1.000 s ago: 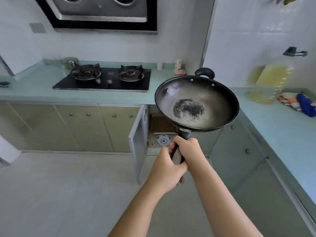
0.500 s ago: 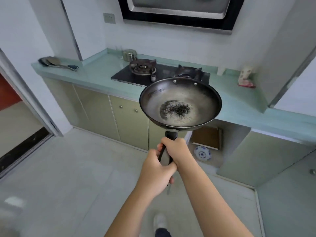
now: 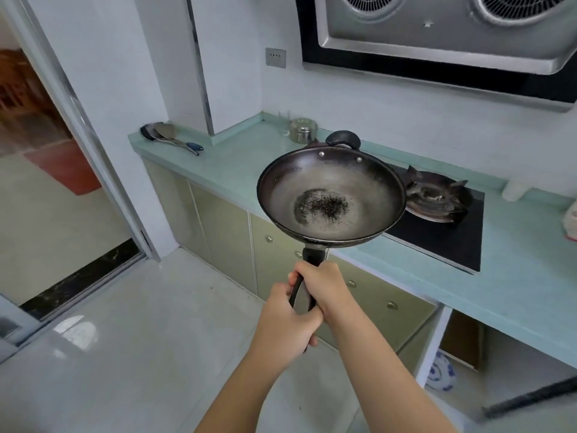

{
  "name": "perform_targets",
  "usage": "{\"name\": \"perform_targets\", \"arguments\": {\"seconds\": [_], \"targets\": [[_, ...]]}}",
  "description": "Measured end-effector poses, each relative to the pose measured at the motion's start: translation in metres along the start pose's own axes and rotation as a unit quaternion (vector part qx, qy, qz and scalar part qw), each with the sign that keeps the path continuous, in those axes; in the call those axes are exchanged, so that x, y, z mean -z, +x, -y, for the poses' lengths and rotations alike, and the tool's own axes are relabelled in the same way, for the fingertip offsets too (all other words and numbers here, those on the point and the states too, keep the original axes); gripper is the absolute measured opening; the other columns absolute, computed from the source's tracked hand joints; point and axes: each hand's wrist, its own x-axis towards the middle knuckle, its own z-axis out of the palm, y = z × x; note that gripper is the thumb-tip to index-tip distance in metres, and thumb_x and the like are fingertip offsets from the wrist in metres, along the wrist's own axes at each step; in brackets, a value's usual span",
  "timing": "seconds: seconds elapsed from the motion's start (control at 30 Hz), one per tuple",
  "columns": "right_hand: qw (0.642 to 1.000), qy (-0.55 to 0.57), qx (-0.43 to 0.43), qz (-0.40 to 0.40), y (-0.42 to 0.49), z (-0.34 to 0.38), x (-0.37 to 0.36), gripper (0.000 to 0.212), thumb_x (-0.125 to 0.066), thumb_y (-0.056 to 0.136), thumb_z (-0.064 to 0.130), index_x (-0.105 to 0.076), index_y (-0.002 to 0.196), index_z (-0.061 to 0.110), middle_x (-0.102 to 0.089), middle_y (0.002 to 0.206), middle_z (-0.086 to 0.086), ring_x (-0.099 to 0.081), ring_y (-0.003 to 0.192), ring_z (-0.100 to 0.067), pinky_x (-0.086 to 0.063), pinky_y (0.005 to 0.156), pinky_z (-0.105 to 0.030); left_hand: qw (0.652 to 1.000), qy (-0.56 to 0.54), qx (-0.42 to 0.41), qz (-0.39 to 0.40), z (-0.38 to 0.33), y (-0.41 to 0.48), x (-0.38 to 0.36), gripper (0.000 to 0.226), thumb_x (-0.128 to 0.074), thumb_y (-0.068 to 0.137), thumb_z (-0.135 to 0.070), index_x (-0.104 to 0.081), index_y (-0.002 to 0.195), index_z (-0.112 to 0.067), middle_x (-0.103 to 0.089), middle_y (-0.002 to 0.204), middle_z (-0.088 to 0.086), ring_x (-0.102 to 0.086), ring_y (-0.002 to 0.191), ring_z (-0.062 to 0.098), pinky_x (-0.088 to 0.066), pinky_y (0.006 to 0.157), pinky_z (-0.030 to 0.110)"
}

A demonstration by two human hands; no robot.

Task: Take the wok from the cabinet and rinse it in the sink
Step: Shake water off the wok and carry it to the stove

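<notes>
A dark wok (image 3: 332, 195) with a patch of black specks in its bottom hangs level in the air, in front of the counter edge and partly over the stove. Both hands are closed around its long black handle: my right hand (image 3: 321, 285) grips higher up, and my left hand (image 3: 285, 326) grips the end below it. The cabinet (image 3: 462, 345) stands open at the lower right, with a blue-and-white plate (image 3: 440, 375) inside. No sink is in view.
A pale green counter (image 3: 237, 157) carries a gas stove (image 3: 437, 198), a metal pot (image 3: 303, 130), a glass and some spatulas (image 3: 170, 137). A range hood (image 3: 437, 35) hangs above. An open doorway (image 3: 46, 157) lies to the left across the tiled floor (image 3: 140, 339).
My view has swung left, away from the open cabinet toward the stove and the doorway. The wok has travelled with it, still held level by both hands.
</notes>
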Motion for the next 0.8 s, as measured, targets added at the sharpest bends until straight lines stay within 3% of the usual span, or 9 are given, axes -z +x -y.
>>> {"name": "perform_targets", "arguments": {"seconds": [0.13,0.33,0.6,0.8], "targets": [[1.000,-0.013,-0.008,0.012,0.050,0.014,-0.041,0.029,-0.048,0.076,0.000,-0.054,0.048,0.005,-0.056,0.047,-0.004,-0.053,0.047,-0.022,-0.047,0.051,-0.024,1.000,-0.011,0.012,-0.012,-0.002,0.052,0.037,0.022,-0.059,0.080,-0.009,-0.045,0.088,-0.024,-0.054,0.060,0.001,-0.049,0.036,0.009,-0.032,0.035,0.017],[1.000,-0.012,-0.017,0.006,0.130,0.038,-0.130,0.030,-0.049,0.073,0.000,-0.055,0.045,0.007,-0.057,0.043,-0.001,-0.054,0.047,-0.022,-0.049,0.060,-0.030,1.000,-0.001,0.022,-0.009,-0.005,0.142,0.123,0.019,-0.059,0.079,-0.009,-0.044,0.086,-0.020,-0.054,0.056,0.003,-0.050,0.038,0.011,-0.033,0.036,0.020],[1.000,-0.008,-0.021,-0.011,0.215,0.078,-0.241,0.029,-0.049,0.075,0.001,-0.054,0.047,0.006,-0.056,0.042,-0.002,-0.052,0.043,-0.018,-0.044,0.046,-0.020,0.999,0.035,0.017,0.027,-0.022,0.244,0.238,0.017,-0.058,0.079,-0.010,-0.045,0.086,-0.019,-0.055,0.062,0.002,-0.051,0.037,0.010,-0.032,0.035,0.016],[0.999,-0.025,-0.026,-0.030,0.272,0.094,-0.286,0.029,-0.050,0.073,0.001,-0.054,0.045,0.006,-0.057,0.046,-0.005,-0.054,0.046,-0.020,-0.047,0.051,-0.024,0.998,0.023,0.029,0.042,-0.025,0.305,0.282,0.018,-0.058,0.078,-0.008,-0.047,0.093,-0.009,-0.054,0.061,0.002,-0.051,0.035,0.009,-0.031,0.034,0.017]]}}
